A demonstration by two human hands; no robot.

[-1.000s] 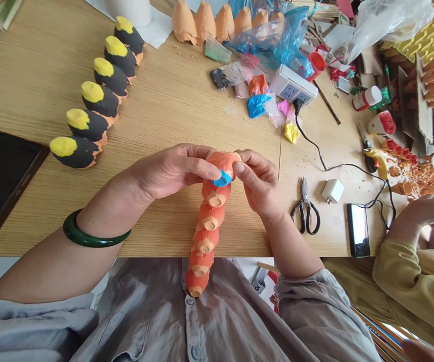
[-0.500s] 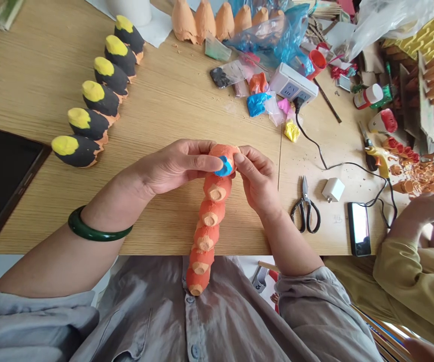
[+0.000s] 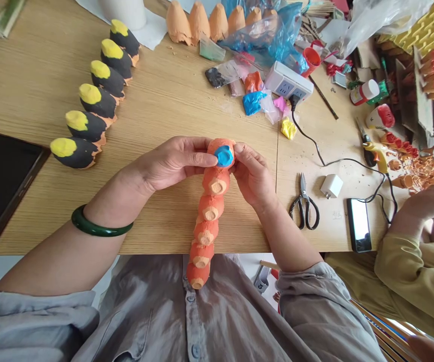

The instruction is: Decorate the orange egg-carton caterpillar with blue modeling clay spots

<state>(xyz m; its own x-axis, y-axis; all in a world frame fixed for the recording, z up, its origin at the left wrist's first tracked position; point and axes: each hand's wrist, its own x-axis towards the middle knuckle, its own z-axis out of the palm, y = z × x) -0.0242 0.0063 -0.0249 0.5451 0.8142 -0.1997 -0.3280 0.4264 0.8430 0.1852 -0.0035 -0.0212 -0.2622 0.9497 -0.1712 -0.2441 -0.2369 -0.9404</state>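
Clock centre = top cup (image 3: 222, 142) of the orange strip (image 3: 211, 211), mid-frame, between both hands. Left hand (image 3: 175, 162) at 9 o'clock: closed on the cup's side, thumb in front. Right hand (image 3: 253, 173) at 3: thumb and forefinger pinching the opposite edge, next to no gap. Blue clay (image 3: 224, 156) is on the cup's face; left thumb tip right at its rim, can't tell if touching. Strip runs down toward 6, lower end in front of the grey shirt (image 3: 156, 311); contact there unclear. Fingertips behind the cup are hidden, so is the strip's back. Tablet (image 3: 3, 191) at 9, cut off by the frame. Orange cups (image 3: 219, 22) at 12, partly under a blue bag (image 3: 286, 30). Other person's hands (image 3: 424, 206) past 3, cut off; contents hard to make out.
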